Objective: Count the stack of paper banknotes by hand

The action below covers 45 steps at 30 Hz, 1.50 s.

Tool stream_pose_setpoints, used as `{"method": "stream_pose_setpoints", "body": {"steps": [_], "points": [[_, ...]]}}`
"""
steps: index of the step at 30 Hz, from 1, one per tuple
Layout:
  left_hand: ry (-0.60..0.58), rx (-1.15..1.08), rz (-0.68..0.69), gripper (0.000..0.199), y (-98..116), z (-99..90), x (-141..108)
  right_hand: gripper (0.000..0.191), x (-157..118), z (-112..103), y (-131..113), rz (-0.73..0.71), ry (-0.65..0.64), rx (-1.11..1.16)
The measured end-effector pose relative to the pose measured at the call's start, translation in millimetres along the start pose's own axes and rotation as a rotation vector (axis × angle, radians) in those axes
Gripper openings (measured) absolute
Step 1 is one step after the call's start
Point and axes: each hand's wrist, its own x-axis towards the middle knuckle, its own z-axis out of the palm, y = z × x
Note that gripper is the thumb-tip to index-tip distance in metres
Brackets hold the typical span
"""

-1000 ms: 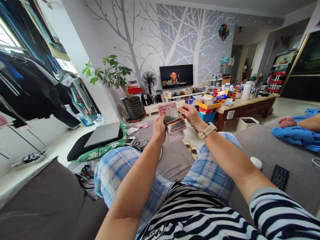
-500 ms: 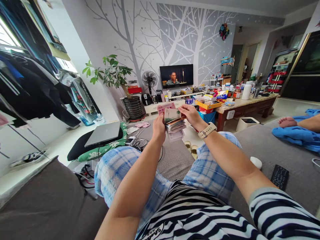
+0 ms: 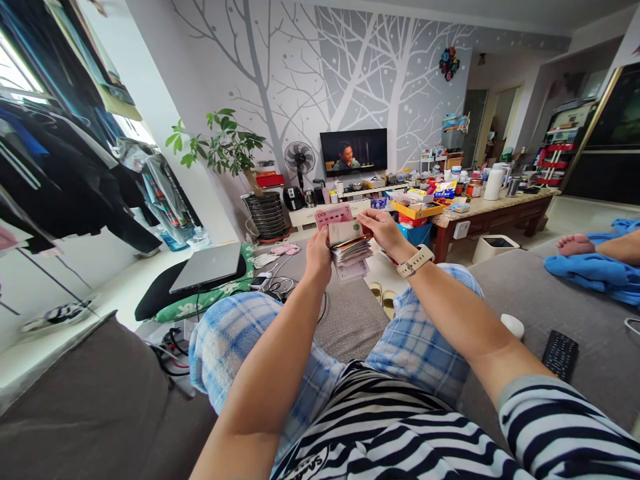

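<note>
My left hand [image 3: 318, 259] grips a thick wad of mixed banknotes [image 3: 351, 254] from below, level with my lap. A pink banknote [image 3: 334, 215] stands up at the back of the wad, with a pale green note [image 3: 345, 233] in front of it. My right hand [image 3: 383, 229] is above the wad, its fingertips on the upper edge of the green note. A beige-strapped watch [image 3: 416, 261] sits on my right wrist. The lower notes fan out in several colours.
Below my hands are my plaid trousers [image 3: 420, 347] and a grey sofa [image 3: 530, 280] with a black remote control [image 3: 560, 355]. Another person's bare foot [image 3: 575, 245] rests near a blue cloth [image 3: 590, 273]. A laptop [image 3: 206, 268] lies at left; a cluttered wooden table [image 3: 490, 220] stands ahead.
The pink note has risen a little and stands more clearly above the wad. The green note has shifted slightly, and my hands stay on the wad.
</note>
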Motion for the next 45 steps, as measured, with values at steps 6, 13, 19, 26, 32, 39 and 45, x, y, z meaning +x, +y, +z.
{"method": "stream_pose_setpoints", "body": {"steps": [6, 13, 19, 26, 32, 39, 45], "points": [[-0.069, -0.043, -0.026, 0.02, 0, 0.6, -1, 0.033, 0, -1, -1, -0.027, -0.008, -0.023], [-0.178, -0.006, -0.074, 0.022, -1, -2.8, -1, 0.031, 4, -5, 7, -0.018, 0.153, -0.136], [-0.147, -0.038, -0.065, 0.02, -2, -1.1, 0, 0.027, 4, -6, 9, -0.057, 0.106, -0.154], [-0.025, -0.048, -0.017, 0.022, -4, -0.4, 3, 0.028, 2, -4, 5, -0.071, 0.057, -0.11], [-0.018, -0.029, 0.004, 0.022, -7, -3.0, 6, 0.03, 1, -3, 1, -0.068, 0.041, -0.075], [-0.026, 0.032, 0.079, 0.018, -8, -6.8, 8, 0.033, 0, -2, 0, -0.07, 0.027, -0.024], [-0.021, 0.059, 0.074, 0.018, -9, -7.5, 10, 0.033, 0, -1, -1, -0.061, 0.011, 0.0]]}}
